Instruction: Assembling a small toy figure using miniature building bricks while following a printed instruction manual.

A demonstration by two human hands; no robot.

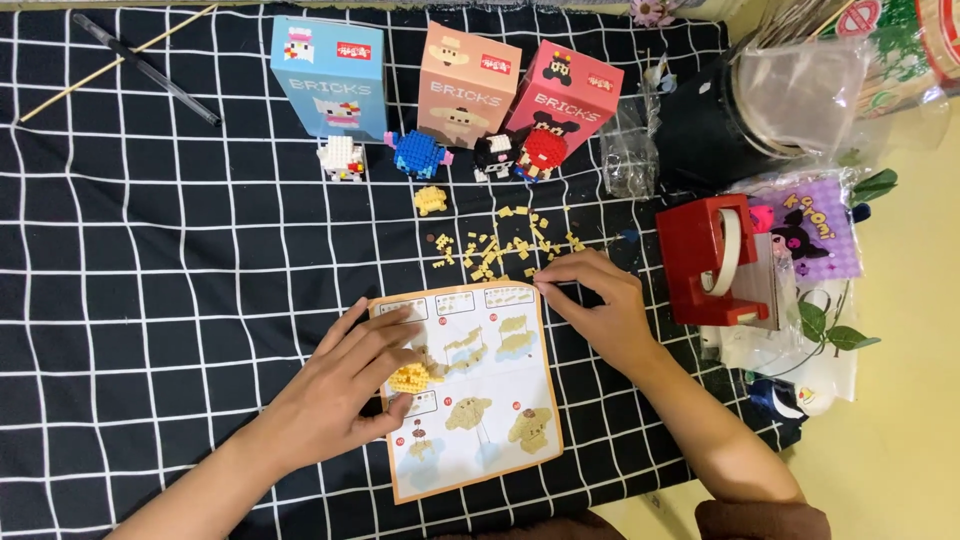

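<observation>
Right now your left hand (pixel 345 390) pinches a small yellow brick figure (pixel 411 377) over the orange-edged paper instruction sheet (pixel 480 400). At two o'clock from it, your right hand (pixel 600 305) presses its fingertips together at the sheet's top corner, just below the scattered loose yellow bricks (pixel 500 248).

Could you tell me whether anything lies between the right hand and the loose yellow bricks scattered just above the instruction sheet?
Nothing visible does. The right hand rests at the top right corner of the instruction sheet, its fingertips at the lower edge of the loose yellow bricks, with only bare black checked cloth there. The left hand holds a partly built yellow figure on the sheet.
</observation>
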